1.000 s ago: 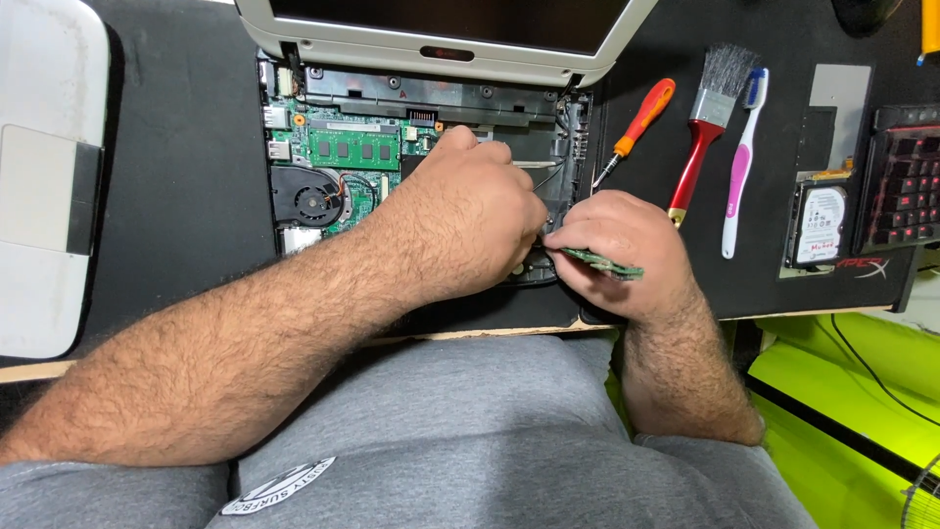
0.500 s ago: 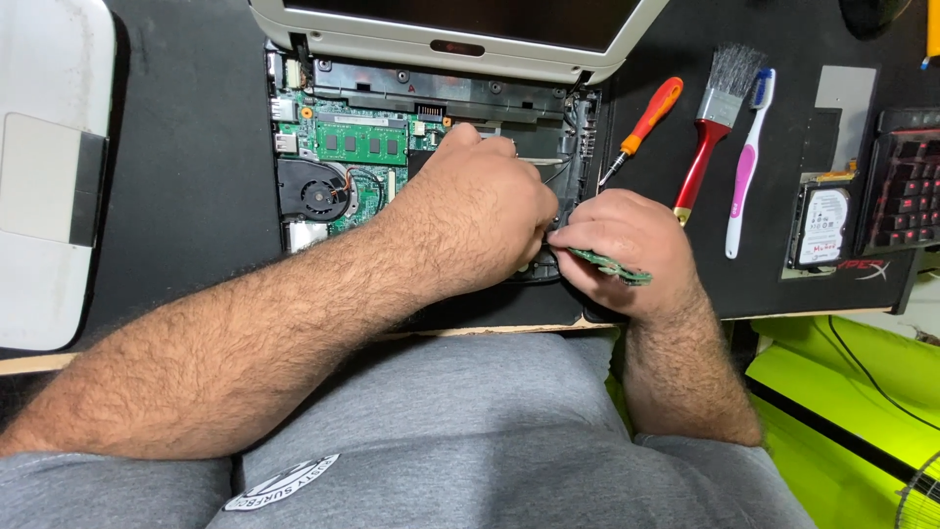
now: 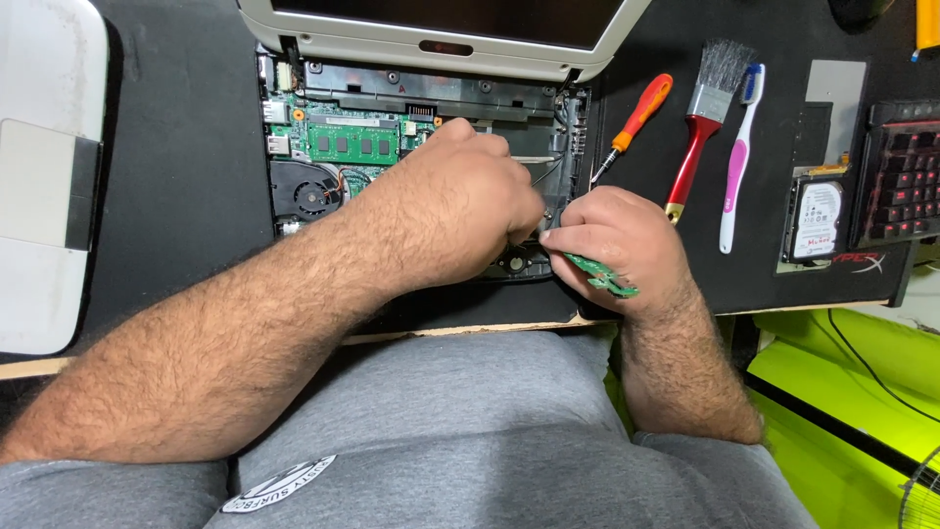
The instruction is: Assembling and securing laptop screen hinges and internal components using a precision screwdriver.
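An opened laptop base (image 3: 431,88) lies on the black mat, its green mainboard (image 3: 352,137) and round fan (image 3: 308,194) exposed. My left hand (image 3: 460,206) rests over the right part of the base, fingers curled down inside; what they touch is hidden. My right hand (image 3: 617,250) is at the base's lower right corner and pinches a small green circuit board (image 3: 597,277) between thumb and fingers. The two hands touch at the fingertips.
An orange-handled screwdriver (image 3: 632,122), a red-handled paintbrush (image 3: 700,127) and a pink and white toothbrush (image 3: 736,162) lie to the right. Farther right are a hard drive (image 3: 816,217) and a keyboard (image 3: 901,181). A white laptop cover (image 3: 44,176) lies at the left.
The hands have stayed in place; the right hand still holds the small green board. The view has shifted slightly.
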